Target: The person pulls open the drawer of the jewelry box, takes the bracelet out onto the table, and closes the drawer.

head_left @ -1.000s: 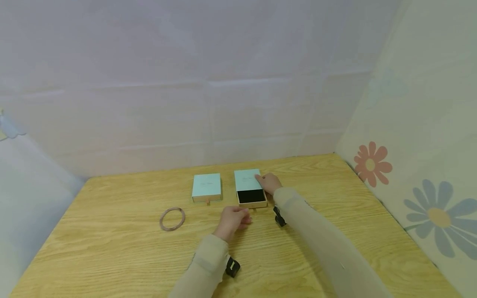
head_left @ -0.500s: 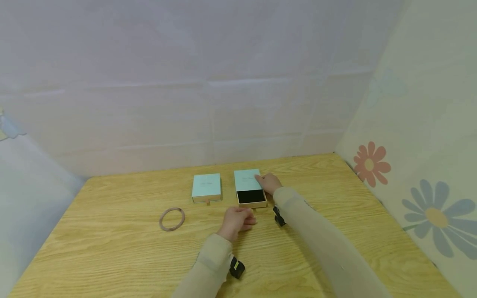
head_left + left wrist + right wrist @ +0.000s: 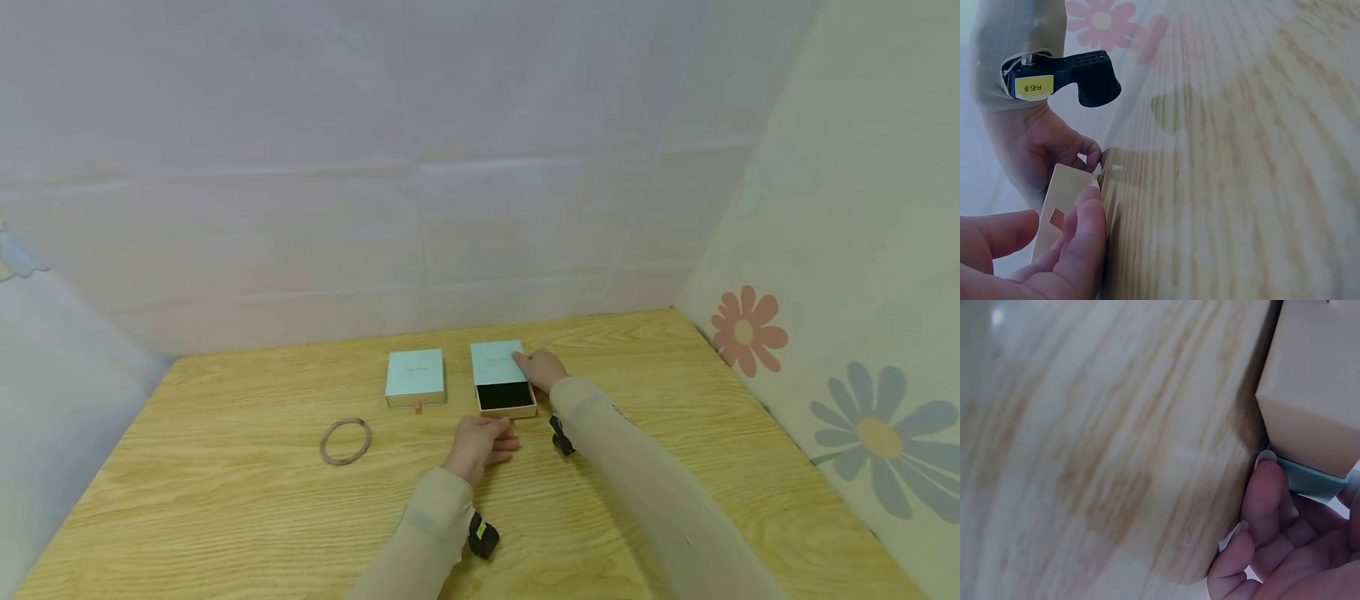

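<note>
A light blue jewelry box (image 3: pixel 495 357) stands with its drawer (image 3: pixel 508 412) partly slid out toward me, showing a black lining. My right hand (image 3: pixel 543 369) grips the box's sleeve from the right, thumb on top and fingers along the side. At the drawer's front is my left hand (image 3: pixel 480 446). In the left wrist view its thumb and fingers stand on either side of a small brown pull tab (image 3: pixel 1056 219), with the thumb apart from it. A second light blue jewelry box (image 3: pixel 416 375), closed, sits to the left. Nearer me lies a brownish bangle (image 3: pixel 346 442).
The wooden table (image 3: pixel 225 508) extends around both boxes. Pale cloth (image 3: pixel 420 208) hangs behind it, and a flower-patterned sheet (image 3: pixel 862 250) runs along its right edge. A black wrist camera (image 3: pixel 483 535) sits on the left sleeve.
My left hand has shifted slightly right along the drawer's front. The right hand keeps its grip on the sleeve; the boxes and bangle stay in place.
</note>
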The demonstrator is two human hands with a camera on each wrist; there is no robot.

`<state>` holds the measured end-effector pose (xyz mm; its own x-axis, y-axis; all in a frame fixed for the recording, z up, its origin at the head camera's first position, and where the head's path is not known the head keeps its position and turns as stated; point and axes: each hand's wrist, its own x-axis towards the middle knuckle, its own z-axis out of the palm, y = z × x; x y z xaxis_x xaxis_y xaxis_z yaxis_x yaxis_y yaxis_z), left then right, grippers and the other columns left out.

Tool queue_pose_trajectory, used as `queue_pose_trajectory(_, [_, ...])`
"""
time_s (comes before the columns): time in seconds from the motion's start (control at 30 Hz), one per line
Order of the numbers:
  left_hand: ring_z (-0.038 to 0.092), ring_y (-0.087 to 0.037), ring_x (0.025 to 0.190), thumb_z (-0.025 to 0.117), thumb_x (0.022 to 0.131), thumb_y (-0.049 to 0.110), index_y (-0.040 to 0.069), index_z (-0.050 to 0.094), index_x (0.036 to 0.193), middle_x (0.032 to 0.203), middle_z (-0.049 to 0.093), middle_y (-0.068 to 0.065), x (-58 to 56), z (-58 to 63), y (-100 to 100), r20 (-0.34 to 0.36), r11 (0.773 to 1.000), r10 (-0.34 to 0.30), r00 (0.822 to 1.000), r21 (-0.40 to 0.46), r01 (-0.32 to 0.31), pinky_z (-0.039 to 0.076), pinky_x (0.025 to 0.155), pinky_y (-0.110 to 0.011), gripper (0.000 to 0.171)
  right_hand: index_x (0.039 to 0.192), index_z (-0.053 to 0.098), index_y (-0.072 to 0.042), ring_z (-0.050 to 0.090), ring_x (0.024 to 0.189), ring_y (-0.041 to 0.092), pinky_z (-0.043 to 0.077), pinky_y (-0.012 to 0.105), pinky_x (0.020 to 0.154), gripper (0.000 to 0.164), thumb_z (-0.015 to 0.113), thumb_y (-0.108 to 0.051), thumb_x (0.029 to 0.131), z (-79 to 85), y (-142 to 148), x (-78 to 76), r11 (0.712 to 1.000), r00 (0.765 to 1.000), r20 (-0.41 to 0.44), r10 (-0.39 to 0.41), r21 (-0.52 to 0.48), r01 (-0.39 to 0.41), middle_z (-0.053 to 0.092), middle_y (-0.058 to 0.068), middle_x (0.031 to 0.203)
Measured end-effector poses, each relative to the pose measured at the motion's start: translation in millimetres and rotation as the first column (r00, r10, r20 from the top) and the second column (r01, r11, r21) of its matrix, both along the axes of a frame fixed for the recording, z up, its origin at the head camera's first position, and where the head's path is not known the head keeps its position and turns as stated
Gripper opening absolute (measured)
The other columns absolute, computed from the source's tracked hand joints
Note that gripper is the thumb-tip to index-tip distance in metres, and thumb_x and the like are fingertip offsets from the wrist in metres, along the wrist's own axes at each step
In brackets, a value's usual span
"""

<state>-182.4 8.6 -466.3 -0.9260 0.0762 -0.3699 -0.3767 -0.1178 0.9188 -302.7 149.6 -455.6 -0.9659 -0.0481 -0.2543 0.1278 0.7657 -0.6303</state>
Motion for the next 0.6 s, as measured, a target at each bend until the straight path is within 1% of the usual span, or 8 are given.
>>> queue_pose_trajectory(0.07, [0.07,-0.023,0.079,0.055,0.1,0.009,-0.016,0.062,0.106,0.085,0.068,-0.017,-0.6,-0.3,0.8,0.012,1.0,0.008,1.0,0.016,-0.008,0.059,0.068,-0.033,0.026,0.134,0.051,0.011,0.053,0.12,0.036,0.044,0.046,0.1,0.057,0.042,-0.038,0.104,-0.1,0.3,-0.4,1.0,1.0,0.006,0.004,-0.001,-0.004,0.052,0.026,0.135])
queue_pose_trajectory(0.17, [0.069,-0.02,0.077,0.054,0.1,0.008,-0.016,0.061,0.107,0.084,0.067,-0.015,-1.1,-0.5,1.4,0.018,0.999,0.015,1.0,0.036,-0.015,0.058,0.067,-0.03,0.025,0.134,0.051,0.01,0.05,0.124,0.037,0.043,0.047,0.102,0.058,0.042,-0.038,0.104,-0.9,0.7,-1.5,1.0,1.0,0.008,0.009,0.003,-0.009,0.051,0.025,0.136])
queue_pose_trajectory(0.23, [0.069,-0.019,0.077,0.053,0.1,0.007,-0.015,0.061,0.109,0.085,0.067,-0.015,-1.2,-0.4,1.7,0.023,0.999,0.015,1.0,0.047,-0.016,0.058,0.067,-0.029,0.025,0.134,0.051,0.01,0.057,0.113,0.037,0.047,0.045,0.095,0.057,0.042,-0.038,0.105,-1.9,1.1,-2.2,1.0,1.0,0.013,0.017,-0.002,-0.017,0.056,0.026,0.13])
queue_pose_trajectory(0.3, [0.069,-0.019,0.078,0.053,0.101,0.008,-0.015,0.06,0.111,0.087,0.067,-0.015,-1.4,0.0,1.9,0.033,0.998,0.015,0.999,0.055,-0.016,0.058,0.068,-0.029,0.026,0.133,0.052,0.01,0.063,0.094,0.034,0.052,0.041,0.083,0.057,0.042,-0.038,0.104,-2.7,1.3,-3.0,1.0,1.0,0.014,0.021,-0.006,-0.021,0.061,0.025,0.12])
queue_pose_trajectory(0.33, [0.069,-0.019,0.079,0.053,0.101,0.008,-0.015,0.06,0.112,0.088,0.067,-0.016,-1.6,0.2,2.2,0.037,0.998,0.015,0.999,0.058,-0.017,0.058,0.068,-0.029,0.026,0.133,0.053,0.01,0.064,0.084,0.031,0.053,0.039,0.076,0.056,0.042,-0.038,0.104,-2.9,1.5,-3.3,1.0,1.0,0.015,0.023,-0.01,-0.023,0.063,0.024,0.114])
queue_pose_trajectory(0.4, [0.069,-0.019,0.08,0.052,0.101,0.008,-0.014,0.059,0.114,0.091,0.067,-0.017,-2.0,1.4,2.8,0.05,0.997,0.019,0.999,0.071,-0.022,0.058,0.069,-0.029,0.027,0.131,0.054,0.01,0.058,0.064,0.026,0.051,0.035,0.062,0.056,0.042,-0.038,0.104,-3.3,2.0,-3.7,0.999,0.999,0.02,0.028,-0.019,-0.028,0.065,0.021,0.097])
queue_pose_trajectory(0.5, [0.07,-0.021,0.081,0.053,0.101,0.008,-0.014,0.058,0.116,0.093,0.067,-0.018,-3.2,1.4,3.7,0.061,0.995,0.027,0.998,0.097,-0.032,0.058,0.069,-0.029,0.028,0.127,0.058,0.008,0.05,0.053,0.019,0.045,0.03,0.052,0.054,0.043,-0.038,0.104,-3.3,2.0,-4.0,0.999,0.999,0.018,0.027,-0.023,-0.027,0.062,0.015,0.079])
queue_pose_trajectory(0.6, [0.07,-0.022,0.082,0.053,0.101,0.008,-0.014,0.057,0.118,0.093,0.067,-0.018,-4.6,0.7,4.5,0.078,0.992,0.032,0.996,0.122,-0.041,0.058,0.07,-0.03,0.028,0.12,0.062,0.007,0.046,0.048,0.017,0.042,0.028,0.046,0.052,0.043,-0.038,0.104,-3.4,1.8,-3.4,0.999,0.999,0.023,0.024,-0.033,-0.023,0.056,0.01,0.066])
